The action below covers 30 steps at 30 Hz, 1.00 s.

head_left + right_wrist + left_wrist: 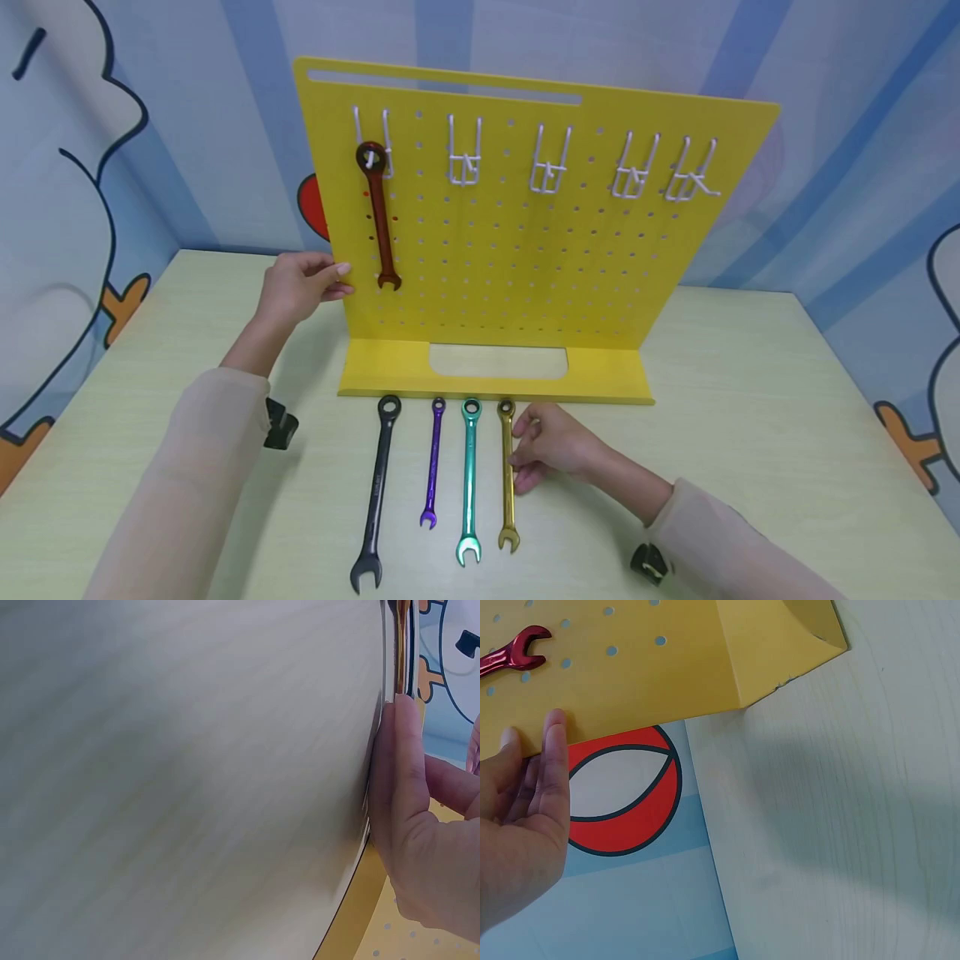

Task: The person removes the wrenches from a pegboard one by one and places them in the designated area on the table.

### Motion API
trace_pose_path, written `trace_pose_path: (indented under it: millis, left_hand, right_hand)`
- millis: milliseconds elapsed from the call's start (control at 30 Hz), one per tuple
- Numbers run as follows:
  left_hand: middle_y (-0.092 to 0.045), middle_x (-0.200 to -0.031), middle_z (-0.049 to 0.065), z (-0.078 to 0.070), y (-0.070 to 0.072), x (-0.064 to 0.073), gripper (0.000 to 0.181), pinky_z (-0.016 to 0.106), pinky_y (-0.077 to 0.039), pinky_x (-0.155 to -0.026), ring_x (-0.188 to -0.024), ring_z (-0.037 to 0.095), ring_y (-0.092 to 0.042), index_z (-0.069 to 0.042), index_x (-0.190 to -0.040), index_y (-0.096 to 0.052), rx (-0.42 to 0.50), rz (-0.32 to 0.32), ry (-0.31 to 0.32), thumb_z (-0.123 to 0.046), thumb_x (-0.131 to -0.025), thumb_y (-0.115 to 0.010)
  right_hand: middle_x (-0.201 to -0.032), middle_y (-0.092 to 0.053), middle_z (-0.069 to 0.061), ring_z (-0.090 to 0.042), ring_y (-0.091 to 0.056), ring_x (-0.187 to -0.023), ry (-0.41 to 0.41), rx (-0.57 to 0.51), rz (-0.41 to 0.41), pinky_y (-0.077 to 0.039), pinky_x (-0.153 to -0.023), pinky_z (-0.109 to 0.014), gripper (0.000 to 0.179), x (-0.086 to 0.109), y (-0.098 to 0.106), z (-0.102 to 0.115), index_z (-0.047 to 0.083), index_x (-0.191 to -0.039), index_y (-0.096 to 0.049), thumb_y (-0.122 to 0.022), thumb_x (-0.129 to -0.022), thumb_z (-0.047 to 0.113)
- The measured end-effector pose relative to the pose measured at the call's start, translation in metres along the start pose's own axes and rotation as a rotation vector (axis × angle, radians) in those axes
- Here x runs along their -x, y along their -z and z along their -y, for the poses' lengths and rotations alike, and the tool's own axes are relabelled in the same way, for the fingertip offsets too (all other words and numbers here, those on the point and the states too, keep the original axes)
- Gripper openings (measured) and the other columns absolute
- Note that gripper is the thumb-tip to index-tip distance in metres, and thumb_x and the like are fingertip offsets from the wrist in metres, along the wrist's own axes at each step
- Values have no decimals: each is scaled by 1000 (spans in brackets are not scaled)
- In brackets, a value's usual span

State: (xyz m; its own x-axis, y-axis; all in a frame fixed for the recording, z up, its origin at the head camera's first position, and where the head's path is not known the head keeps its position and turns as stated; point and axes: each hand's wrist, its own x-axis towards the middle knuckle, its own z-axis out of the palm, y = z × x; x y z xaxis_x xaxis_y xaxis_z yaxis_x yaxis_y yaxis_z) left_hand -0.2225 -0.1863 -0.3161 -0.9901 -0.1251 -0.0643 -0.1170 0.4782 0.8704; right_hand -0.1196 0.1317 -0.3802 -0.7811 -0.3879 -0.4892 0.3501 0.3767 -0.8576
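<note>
My left hand (300,287) holds the left edge of an upright yellow pegboard (517,275), its fingertips on the front near the rim in the left wrist view. A red combination wrench (382,221) hangs from the leftmost hook beside that hand. On the table, my right hand (555,442) is at the right side of a gold combination wrench (508,500), fingertips against or just beside its shaft. Left of it lie a teal wrench (470,475), a small purple wrench (432,467) and a long black wrench (378,492), ring ends towards the board.
Several white wire hooks, such as one (465,162) right of the red wrench, line the board's upper part. The board's yellow base (382,367) stands on the pale wooden table (750,400). Behind is a blue cartoon backdrop (510,33).
</note>
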Motion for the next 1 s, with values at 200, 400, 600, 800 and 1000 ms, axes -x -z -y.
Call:
trace_pose_path:
  millis: [200, 400, 600, 800, 1000]
  left_hand:
    - [-63, -95, 17, 0, 0, 1, 31, 16, -53, -65, -74, 11, -65, 3, -106, -61, -1, -1, -7, -24, -92, -54]
    - [-63, -94, 17, -1, 0, 1, 31, 16, -53, -64, -74, 11, -66, 4, -106, -61, 2, -2, -11, -23, -92, -54]
    - [-63, -95, 17, -1, 0, 2, 32, 16, -53, -64, -74, 11, -66, 4, -107, -61, 9, -1, -3, -23, -92, -55]
    - [-63, -96, 17, -1, 0, 2, 33, 16, -53, -65, -74, 10, -65, 4, -108, -61, 15, 1, 3, -24, -91, -55]
    - [-63, -95, 17, -1, 0, 1, 32, 16, -53, -65, -73, 9, -65, 3, -108, -61, 15, -2, 1, -24, -92, -55]
  right_hand:
    - [-74, -59, -20, -26, -64, -55, -3, -2, 8, -56, -54, -37, 23, 2, 2, -1, -9, -98, -44, -58, -81, -13]
    - [-75, -59, -19, -26, -64, -57, -12, -3, 21, -57, -55, -37, 23, 1, 4, -2, -8, -99, -44, -59, -82, -11]
    - [-75, -60, -19, -27, -65, -57, -5, -8, 28, -56, -55, -37, 23, 1, 5, -2, -8, -99, -43, -59, -82, -10]
    - [-74, -60, -20, -27, -64, -56, 0, -19, 42, -56, -54, -37, 24, 1, 5, -2, -8, -100, -43, -59, -82, -10]
    - [-74, -61, -19, -26, -64, -56, -17, -7, 39, -56, -54, -37, 23, 0, 5, -2, -8, -99, -44, -60, -82, -9]
